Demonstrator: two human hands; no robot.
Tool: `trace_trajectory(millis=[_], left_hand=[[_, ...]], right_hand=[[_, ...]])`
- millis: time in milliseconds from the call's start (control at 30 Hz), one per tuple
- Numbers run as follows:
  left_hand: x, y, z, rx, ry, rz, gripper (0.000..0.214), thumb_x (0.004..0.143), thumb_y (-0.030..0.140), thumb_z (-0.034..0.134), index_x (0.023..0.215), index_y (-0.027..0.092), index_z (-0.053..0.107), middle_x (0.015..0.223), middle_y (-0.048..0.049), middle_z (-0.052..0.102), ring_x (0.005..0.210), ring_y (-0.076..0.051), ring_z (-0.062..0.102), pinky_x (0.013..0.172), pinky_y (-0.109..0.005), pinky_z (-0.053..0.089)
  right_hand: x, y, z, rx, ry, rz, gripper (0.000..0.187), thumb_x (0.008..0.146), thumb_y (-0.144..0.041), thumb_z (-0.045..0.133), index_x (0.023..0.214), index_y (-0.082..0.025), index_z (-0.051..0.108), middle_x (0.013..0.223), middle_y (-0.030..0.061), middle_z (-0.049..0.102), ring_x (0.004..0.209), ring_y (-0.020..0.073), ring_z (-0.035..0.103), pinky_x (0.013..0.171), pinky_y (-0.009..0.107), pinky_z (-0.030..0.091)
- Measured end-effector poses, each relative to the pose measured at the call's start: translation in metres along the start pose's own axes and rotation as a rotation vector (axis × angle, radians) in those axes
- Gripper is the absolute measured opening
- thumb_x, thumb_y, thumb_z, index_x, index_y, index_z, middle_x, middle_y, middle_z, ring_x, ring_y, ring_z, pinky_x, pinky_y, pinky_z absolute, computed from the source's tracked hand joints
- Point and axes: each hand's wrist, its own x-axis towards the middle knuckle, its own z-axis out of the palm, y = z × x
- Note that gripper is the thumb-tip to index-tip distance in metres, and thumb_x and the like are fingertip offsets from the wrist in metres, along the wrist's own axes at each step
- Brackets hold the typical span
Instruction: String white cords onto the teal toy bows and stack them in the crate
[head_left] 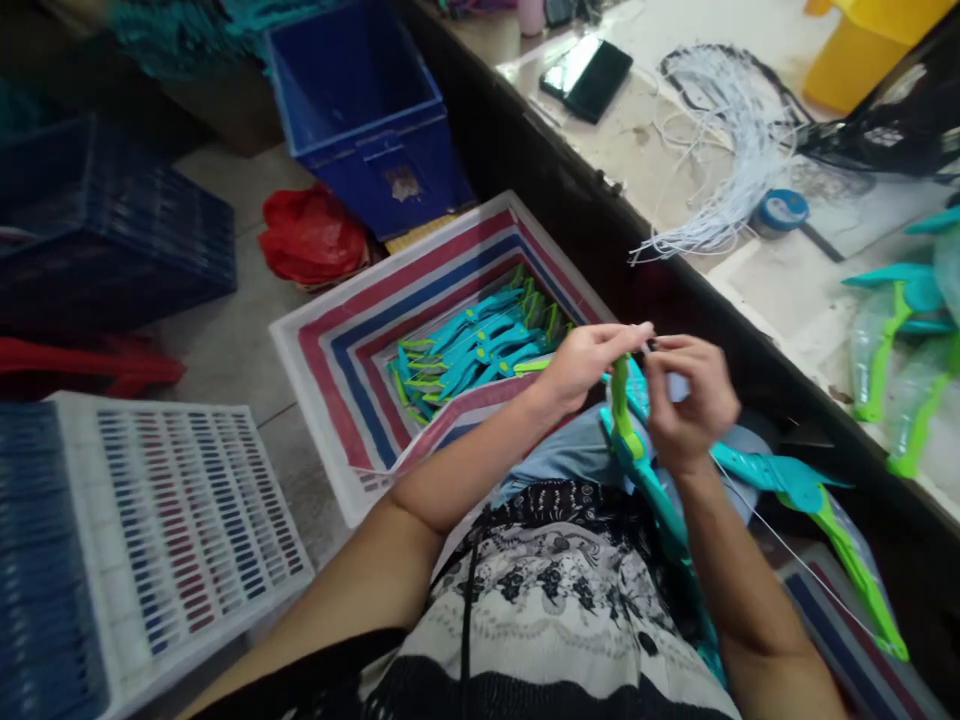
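Close together in front of my lap, both hands meet at the top of a turquoise-and-green jointed plastic piece [619, 405]. My left hand [577, 365] is closed, thumb and fingers pinching at the piece's green upper end. Facing it, my right hand [694, 395] is closed too, its fingertips pinched on a small dark and pale bit too tiny to name. A second turquoise-and-green piece [802, 490] hangs past my right wrist, with a thin white cord [780, 540] running along it. The lower turquoise part beside my right forearm is partly hidden.
A striped-lined crate [337, 330] on my left holds several similar pieces [480, 345]. Blue bins [367, 130] and a white slatted crate [202, 520] stand on the floor. The worktable [765, 290] bears white cords [742, 150], a phone [587, 78], a small blue tub [780, 212] and bagged pieces [892, 340].
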Motion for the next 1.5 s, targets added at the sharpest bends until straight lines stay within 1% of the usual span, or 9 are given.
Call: trace_trajectory(millis=[100,233,400,567,700,900,1033,1300,1500], left_hand=[[0.002,0.011,-0.006,0.111,0.07,0.119,0.007,0.078,0.014,0.064,0.071,0.015,0.067,0.085,-0.0052,0.071,0.082,-0.016,0.066,0.077,-0.027,0.052],[-0.005,0.023,-0.01,0.471,0.166,0.324,0.007,0.078,0.014,0.061,0.073,0.017,0.064,0.085,-0.0041,0.069,0.085,-0.016,0.064,0.081,-0.028,0.051],[-0.009,0.019,0.001,0.197,0.239,0.215,0.006,0.079,0.023,0.061,0.081,0.018,0.061,0.068,-0.0001,0.065,0.057,-0.01,0.057,0.056,-0.021,0.047],[-0.005,0.017,0.003,-0.086,0.124,0.009,0.022,0.066,0.031,0.075,0.073,0.014,0.063,0.056,0.0002,0.06,0.043,-0.008,0.049,0.036,-0.018,0.031],[-0.001,0.019,-0.002,-0.134,0.04,-0.085,0.028,0.056,0.032,0.08,0.069,0.012,0.066,0.059,-0.0027,0.063,0.049,-0.011,0.058,0.037,-0.018,0.039],[0.004,0.012,0.009,-0.214,0.145,-0.081,0.025,0.06,0.03,0.074,0.069,0.015,0.057,0.059,0.0022,0.061,0.049,-0.01,0.06,0.045,-0.02,0.05],[0.009,0.01,0.016,-0.238,0.181,-0.077,0.021,0.058,0.028,0.069,0.063,0.016,0.053,0.055,0.0041,0.059,0.05,-0.011,0.06,0.052,-0.024,0.054],[0.007,0.009,0.011,-0.117,0.051,0.001,0.02,0.057,0.027,0.075,0.07,0.013,0.068,0.069,-0.0024,0.07,0.063,-0.014,0.066,0.067,-0.029,0.057],[-0.002,0.004,0.003,0.108,0.054,0.105,0.017,0.066,0.029,0.073,0.073,0.014,0.071,0.064,-0.0008,0.067,0.055,-0.01,0.058,0.054,-0.022,0.049]], right_hand=[[-0.02,-0.011,0.022,0.047,-0.034,0.073,0.01,0.091,-0.019,0.056,0.083,-0.022,0.061,0.08,0.0045,0.066,0.082,0.0186,0.065,0.073,0.035,0.054],[-0.017,0.002,0.025,0.096,0.014,0.286,0.015,0.092,-0.027,0.055,0.08,-0.021,0.062,0.076,0.0024,0.063,0.071,0.0146,0.059,0.064,0.029,0.051],[-0.002,-0.002,0.022,0.177,0.062,0.392,0.016,0.091,-0.029,0.057,0.08,-0.02,0.064,0.078,0.0018,0.062,0.071,0.0126,0.058,0.06,0.025,0.05],[0.005,0.002,0.02,0.175,0.069,0.348,0.011,0.09,-0.027,0.061,0.086,-0.021,0.07,0.084,0.0023,0.06,0.076,0.012,0.058,0.063,0.024,0.052],[0.005,0.015,0.019,0.177,-0.048,0.27,0.019,0.094,-0.025,0.055,0.101,-0.025,0.073,0.089,0.0025,0.057,0.082,0.0126,0.057,0.072,0.028,0.053],[0.006,0.018,0.015,0.182,-0.134,0.22,0.031,0.095,-0.021,0.048,0.118,-0.027,0.067,0.099,0.0039,0.058,0.089,0.0131,0.058,0.079,0.029,0.053],[0.01,0.016,0.008,0.05,-0.087,0.152,0.019,0.095,-0.026,0.053,0.099,-0.023,0.071,0.091,0.0055,0.062,0.085,0.0154,0.059,0.077,0.031,0.052],[0.022,0.022,-0.006,-0.16,-0.287,0.105,0.022,0.095,-0.025,0.05,0.085,-0.019,0.069,0.086,0.0062,0.065,0.08,0.0155,0.059,0.073,0.028,0.048],[0.022,0.016,-0.007,-0.079,-0.292,0.102,0.022,0.091,-0.021,0.051,0.08,-0.017,0.068,0.082,0.0052,0.066,0.075,0.0135,0.059,0.069,0.026,0.047]])
